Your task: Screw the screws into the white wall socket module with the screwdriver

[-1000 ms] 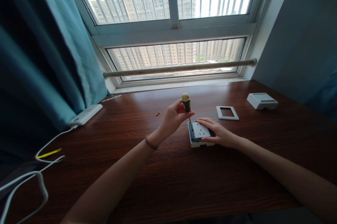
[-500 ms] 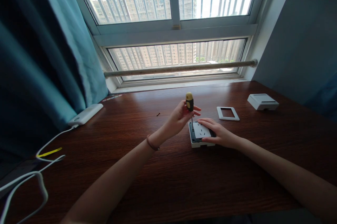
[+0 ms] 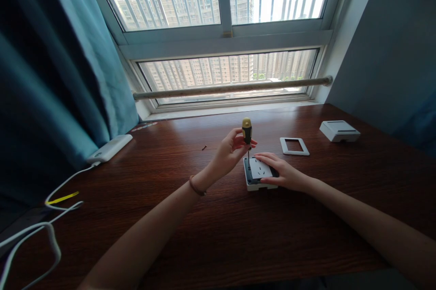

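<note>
My left hand (image 3: 229, 151) pinches the black and yellow handle of a small screwdriver (image 3: 247, 132), held upright. Its thin shaft points down onto the left edge of a white wall socket (image 3: 259, 169) lying on the dark wooden desk (image 3: 218, 231). The fingers of my right hand (image 3: 282, 174) wrap round the socket's right side and hold it against the desk. A single loose screw (image 3: 204, 147) lies on the wood to the left of my left hand.
A white socket frame (image 3: 294, 146) and a white box (image 3: 339, 130) lie at the back right. A white power bank (image 3: 109, 148) with white cables (image 3: 51, 217) sits at the left by a teal curtain (image 3: 57, 67). A wide window (image 3: 225, 36) runs behind the desk.
The screwdriver has gone from tilted to upright over the socket's left edge, and my left fingers have shifted on its handle. My right hand stays on the socket.
</note>
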{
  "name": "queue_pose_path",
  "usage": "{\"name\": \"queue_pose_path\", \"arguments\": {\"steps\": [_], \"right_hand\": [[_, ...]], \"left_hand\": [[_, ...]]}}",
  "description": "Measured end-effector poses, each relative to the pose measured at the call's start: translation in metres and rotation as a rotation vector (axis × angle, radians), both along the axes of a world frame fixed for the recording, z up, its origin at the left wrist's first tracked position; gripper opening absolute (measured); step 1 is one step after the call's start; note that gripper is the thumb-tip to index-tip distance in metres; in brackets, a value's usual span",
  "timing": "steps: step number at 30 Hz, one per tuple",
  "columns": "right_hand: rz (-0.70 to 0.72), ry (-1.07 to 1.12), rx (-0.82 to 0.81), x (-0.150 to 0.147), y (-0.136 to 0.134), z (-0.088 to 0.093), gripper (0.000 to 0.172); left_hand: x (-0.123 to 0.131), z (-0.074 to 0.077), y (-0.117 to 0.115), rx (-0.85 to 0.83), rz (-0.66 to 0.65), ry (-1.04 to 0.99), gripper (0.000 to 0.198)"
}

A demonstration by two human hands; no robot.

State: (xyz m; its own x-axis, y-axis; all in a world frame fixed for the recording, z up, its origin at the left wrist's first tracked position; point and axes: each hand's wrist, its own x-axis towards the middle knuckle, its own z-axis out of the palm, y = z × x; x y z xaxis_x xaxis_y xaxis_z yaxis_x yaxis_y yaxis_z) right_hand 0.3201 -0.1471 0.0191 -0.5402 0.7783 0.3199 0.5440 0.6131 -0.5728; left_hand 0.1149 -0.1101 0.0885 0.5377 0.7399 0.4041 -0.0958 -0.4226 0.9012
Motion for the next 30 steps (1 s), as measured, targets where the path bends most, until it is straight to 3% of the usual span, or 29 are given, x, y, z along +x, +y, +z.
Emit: {"name": "queue_pose_path", "arguments": {"steps": [9,17,24,30], "right_hand": [[-0.001,0.004,-0.006,0.0011,-0.0002,0.0006,0.068],[0.002,0.013,-0.004,0.0004,0.0012,-0.0018,0.068],[-0.005,-0.006,-0.008,0.0003,0.0004,-0.0005,0.067],[-0.002,-0.001,-0.006,0.0003,-0.0005,0.0012,0.068]], "left_hand": [[-0.0002,-0.0069,0.0041,0.11,0.18,0.094,0.035],[-0.0021,-0.002,0.0045,-0.109,-0.018,0.013,0.04],[-0.0003,-0.0042,0.0035,-0.035,-0.049,-0.026,0.025],[-0.002,-0.0024,0.0021,-0.083,-0.191,-0.042,0.027]]}}
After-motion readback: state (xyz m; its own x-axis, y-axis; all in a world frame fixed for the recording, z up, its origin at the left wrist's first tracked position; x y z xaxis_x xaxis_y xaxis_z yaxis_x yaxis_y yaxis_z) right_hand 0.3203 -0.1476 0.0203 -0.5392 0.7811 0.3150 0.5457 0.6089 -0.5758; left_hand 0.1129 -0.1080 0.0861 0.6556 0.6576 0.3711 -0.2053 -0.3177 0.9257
